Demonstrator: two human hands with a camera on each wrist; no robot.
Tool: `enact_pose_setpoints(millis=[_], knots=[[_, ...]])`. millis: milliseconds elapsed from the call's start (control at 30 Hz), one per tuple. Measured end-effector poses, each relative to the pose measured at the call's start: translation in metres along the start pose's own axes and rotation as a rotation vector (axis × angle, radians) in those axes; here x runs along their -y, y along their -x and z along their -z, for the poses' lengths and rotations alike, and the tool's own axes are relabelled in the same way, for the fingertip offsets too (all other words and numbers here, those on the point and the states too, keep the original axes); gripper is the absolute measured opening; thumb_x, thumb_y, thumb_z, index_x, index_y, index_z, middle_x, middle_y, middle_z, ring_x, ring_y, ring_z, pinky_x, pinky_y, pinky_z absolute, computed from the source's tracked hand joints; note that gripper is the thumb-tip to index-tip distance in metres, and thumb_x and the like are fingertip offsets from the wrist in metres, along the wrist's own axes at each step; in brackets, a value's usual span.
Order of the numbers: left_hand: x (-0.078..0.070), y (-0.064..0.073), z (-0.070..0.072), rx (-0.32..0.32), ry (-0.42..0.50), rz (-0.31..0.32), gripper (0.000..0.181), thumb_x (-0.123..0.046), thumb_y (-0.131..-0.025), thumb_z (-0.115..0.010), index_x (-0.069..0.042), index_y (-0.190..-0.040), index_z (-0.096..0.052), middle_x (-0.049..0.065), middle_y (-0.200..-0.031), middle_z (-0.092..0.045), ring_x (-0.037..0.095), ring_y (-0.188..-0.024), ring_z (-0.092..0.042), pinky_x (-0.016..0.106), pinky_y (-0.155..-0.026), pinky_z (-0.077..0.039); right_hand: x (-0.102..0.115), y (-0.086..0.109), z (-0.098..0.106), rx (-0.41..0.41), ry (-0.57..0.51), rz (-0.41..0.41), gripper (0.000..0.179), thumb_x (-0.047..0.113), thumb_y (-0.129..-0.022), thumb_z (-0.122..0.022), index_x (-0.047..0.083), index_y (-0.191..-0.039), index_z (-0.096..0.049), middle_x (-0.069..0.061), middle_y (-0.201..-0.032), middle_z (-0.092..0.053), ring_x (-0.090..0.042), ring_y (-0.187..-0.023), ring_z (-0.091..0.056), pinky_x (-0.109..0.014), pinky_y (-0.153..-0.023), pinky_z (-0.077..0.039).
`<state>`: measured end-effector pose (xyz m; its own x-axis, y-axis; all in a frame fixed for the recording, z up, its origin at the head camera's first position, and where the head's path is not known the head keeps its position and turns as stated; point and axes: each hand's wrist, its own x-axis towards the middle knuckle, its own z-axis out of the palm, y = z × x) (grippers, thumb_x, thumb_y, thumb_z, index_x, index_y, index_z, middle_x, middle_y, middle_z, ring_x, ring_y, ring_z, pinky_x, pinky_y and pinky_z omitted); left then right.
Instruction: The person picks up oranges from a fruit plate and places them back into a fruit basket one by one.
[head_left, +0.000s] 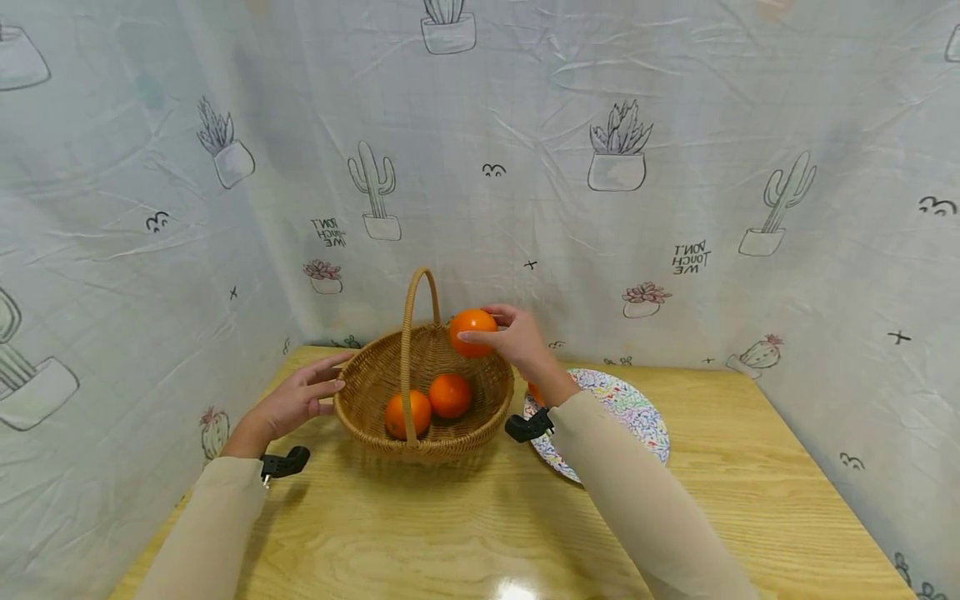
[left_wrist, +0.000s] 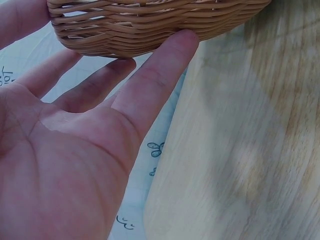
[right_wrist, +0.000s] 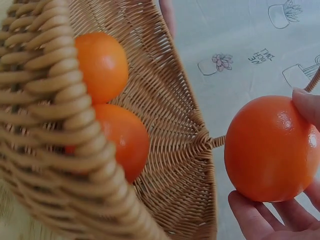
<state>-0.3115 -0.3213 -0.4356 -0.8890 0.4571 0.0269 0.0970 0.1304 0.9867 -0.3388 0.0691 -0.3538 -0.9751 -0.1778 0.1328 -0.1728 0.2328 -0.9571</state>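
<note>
An orange [head_left: 469, 323] is held up above the right rear rim of a wicker basket [head_left: 459, 447], pinched between the thumb and fingers of my right hand [head_left: 523, 343]. Two more oranges, one at the front [head_left: 417, 410] and one behind it [head_left: 452, 396], lie inside the basket; the right wrist view shows them beyond the near woven wall. Against the basket's left side rests my left hand [head_left: 302, 395]. Its fingers [left_wrist: 160, 70] are extended and touch the outside of the weave in the left wrist view.
Right of the basket is a round plate [head_left: 637, 408] with a colourful pattern, partly covered by my right forearm. Another orange [head_left: 534, 393] shows at the plate's left side. The basket's tall handle [head_left: 407, 350] arches over it. A patterned cloth [head_left: 525, 208] hangs behind the wooden table [head_left: 390, 533].
</note>
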Motion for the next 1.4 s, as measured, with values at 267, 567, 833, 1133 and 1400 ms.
enact_pose_setpoints(millis=[267,567,833,1133,1400], knots=[[0.0,0.0,-0.001,-0.008,-0.015,0.013,0.065,-0.015,-0.11,-0.049,-0.011,-0.166,-0.017,0.027,-0.165,-0.02,0.008,-0.126,-0.061,0.034,-0.095,-0.059,-0.002,-0.01,-0.01,-0.007,-0.014,-0.021,0.068,0.029,-0.078,-0.09,0.012,-0.138,-0.064,-0.011,-0.133,-0.067,-0.028,-0.116,-0.065,-0.037,-0.09,-0.056],[0.0,0.001,0.0,-0.007,-0.029,0.013,0.065,-0.016,-0.11,-0.049,-0.009,-0.166,-0.017,0.027,-0.166,-0.018,0.006,-0.126,-0.06,0.041,-0.099,-0.058,-0.009,-0.022,-0.025,-0.043,0.049,-0.058,0.064,0.031,-0.077,-0.091,0.009,-0.132,-0.068,-0.012,-0.127,-0.068,-0.027,-0.109,-0.064,-0.034,-0.086,-0.055],[0.002,0.0,0.001,-0.014,-0.034,0.019,0.065,-0.018,-0.109,-0.05,-0.011,-0.166,-0.017,0.027,-0.167,-0.017,0.008,-0.127,-0.06,0.039,-0.098,-0.058,-0.012,-0.026,-0.037,-0.026,0.091,-0.099,0.065,0.033,-0.076,-0.093,0.008,-0.131,-0.069,-0.013,-0.127,-0.069,-0.029,-0.112,-0.065,-0.04,-0.094,-0.056],[0.003,0.0,0.0,-0.015,-0.047,0.011,0.066,-0.019,-0.109,-0.05,-0.012,-0.166,-0.017,0.026,-0.167,-0.018,0.007,-0.127,-0.059,0.04,-0.099,-0.058,-0.016,-0.03,-0.052,-0.04,0.158,-0.114,0.062,0.031,-0.074,-0.094,0.005,-0.126,-0.073,-0.013,-0.128,-0.07,-0.031,-0.118,-0.063,-0.042,-0.097,-0.056],[0.003,0.002,-0.001,-0.028,-0.04,0.016,0.064,-0.016,-0.109,-0.05,-0.012,-0.166,-0.019,0.025,-0.167,-0.019,0.011,-0.129,-0.059,0.037,-0.098,-0.058,-0.019,-0.03,-0.064,-0.061,0.181,-0.137,0.07,0.029,-0.073,-0.095,0.002,-0.132,-0.069,-0.015,-0.132,-0.067,-0.031,-0.12,-0.064,-0.04,-0.096,-0.058]])
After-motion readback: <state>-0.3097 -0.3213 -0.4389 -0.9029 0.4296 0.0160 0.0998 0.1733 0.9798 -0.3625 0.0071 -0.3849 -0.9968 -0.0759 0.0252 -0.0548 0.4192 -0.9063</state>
